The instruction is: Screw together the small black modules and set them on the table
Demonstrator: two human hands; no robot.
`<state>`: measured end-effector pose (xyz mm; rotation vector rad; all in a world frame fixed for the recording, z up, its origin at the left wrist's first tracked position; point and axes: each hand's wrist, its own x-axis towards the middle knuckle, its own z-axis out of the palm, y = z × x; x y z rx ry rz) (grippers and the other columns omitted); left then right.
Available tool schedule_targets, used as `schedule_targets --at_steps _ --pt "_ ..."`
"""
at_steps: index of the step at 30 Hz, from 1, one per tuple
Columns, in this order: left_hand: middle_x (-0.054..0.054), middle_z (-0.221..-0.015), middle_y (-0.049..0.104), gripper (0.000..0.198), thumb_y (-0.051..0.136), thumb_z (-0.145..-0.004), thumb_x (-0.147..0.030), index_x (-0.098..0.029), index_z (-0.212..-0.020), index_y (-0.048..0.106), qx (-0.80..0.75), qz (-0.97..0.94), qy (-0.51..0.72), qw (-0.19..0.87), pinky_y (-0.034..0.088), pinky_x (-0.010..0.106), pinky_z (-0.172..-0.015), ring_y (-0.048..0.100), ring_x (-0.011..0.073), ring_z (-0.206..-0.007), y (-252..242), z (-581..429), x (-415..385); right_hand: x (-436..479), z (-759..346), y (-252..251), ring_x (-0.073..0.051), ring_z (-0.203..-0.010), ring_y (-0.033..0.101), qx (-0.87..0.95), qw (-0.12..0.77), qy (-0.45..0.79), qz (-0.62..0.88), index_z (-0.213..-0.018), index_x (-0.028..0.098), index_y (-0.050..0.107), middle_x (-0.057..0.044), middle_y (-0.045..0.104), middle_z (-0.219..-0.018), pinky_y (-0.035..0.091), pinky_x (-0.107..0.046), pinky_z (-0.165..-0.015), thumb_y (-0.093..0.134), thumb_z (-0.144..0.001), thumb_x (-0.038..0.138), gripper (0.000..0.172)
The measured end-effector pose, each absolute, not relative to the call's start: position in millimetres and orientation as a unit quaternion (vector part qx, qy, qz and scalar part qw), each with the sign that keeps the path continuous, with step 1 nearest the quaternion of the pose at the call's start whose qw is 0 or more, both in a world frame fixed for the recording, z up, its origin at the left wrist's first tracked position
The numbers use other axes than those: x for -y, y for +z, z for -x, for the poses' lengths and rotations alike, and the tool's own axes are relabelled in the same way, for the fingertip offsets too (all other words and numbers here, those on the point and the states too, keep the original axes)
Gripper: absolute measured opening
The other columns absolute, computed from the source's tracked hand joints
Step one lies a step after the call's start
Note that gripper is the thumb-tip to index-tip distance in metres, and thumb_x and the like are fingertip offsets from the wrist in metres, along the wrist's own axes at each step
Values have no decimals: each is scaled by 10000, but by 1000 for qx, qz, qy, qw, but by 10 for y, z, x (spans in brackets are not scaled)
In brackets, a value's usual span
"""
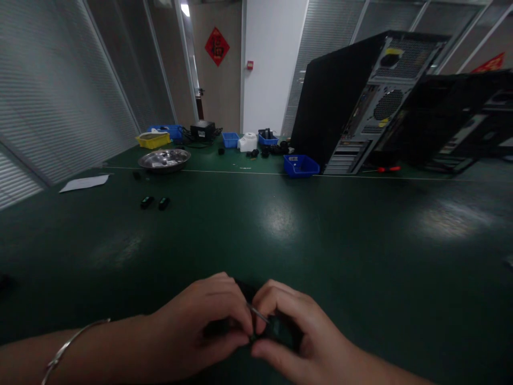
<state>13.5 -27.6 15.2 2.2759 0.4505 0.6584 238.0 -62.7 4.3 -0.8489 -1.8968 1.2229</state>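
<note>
My left hand (216, 315) and my right hand (298, 326) meet fingertip to fingertip over the near part of the green table. The left fingers are pinched, and what lies between them is hidden. My right hand curls round a small dark piece (280, 331) whose kind I cannot make out. A thin metal rod (258, 313) runs slantwise between the fingertips of both hands, its left end hidden at the left fingers. A silver bracelet (66, 345) circles my left wrist.
Two small black parts (163, 203) lie at the left of the green table (240, 230). Beyond are a paper sheet (84, 183), a metal dish (164, 159), a yellow bin (153, 140) and a blue bin (301, 166). A black computer case (336, 96) stands at the back right, near a red-handled tool (388, 169).
</note>
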Motion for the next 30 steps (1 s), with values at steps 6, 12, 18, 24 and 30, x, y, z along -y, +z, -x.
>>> schedule_targets --at_steps 6,12,18,24,30 --pt "9 -862 663 146 633 -851 -77 -190 -942 633 -271 -810 243 461 484 222 -692 609 132 -756 59 -178 304 597 -2396 7 -156 -788 620 750 344 441 352 -908 211 608 -8 655 -858 480 -259 -715 681 -874 159 96" --pt "0 -804 618 82 632 -832 -110 -174 -869 596 -300 -747 262 533 469 236 -671 571 133 -729 55 -196 273 579 -2410 -3 -175 -824 620 776 354 407 325 -994 208 606 -37 645 -915 478 -277 -716 741 -858 195 192" --pt "0 -795 613 83 651 -833 -159 -171 -848 570 -300 -708 255 587 453 241 -659 566 134 -724 84 -242 289 576 -2413 -4 -178 -822 619 793 352 381 318 -1007 214 588 -47 643 -916 480 -281 -700 691 -875 158 177" --pt "8 -809 642 61 667 -859 -146 -167 -854 609 -272 -710 247 601 480 249 -711 602 142 -763 88 -235 316 595 -2417 29 -172 -833 631 805 327 386 310 -980 204 624 -58 644 -939 501 -274 -708 640 -884 109 136" --pt "44 -977 658 221 590 -887 -30 -191 -1032 637 -235 -820 290 434 499 276 -813 624 167 -910 79 -169 246 561 -2431 44 -172 -812 632 784 386 366 319 -964 193 601 -53 648 -891 508 -281 -719 597 -886 78 139"
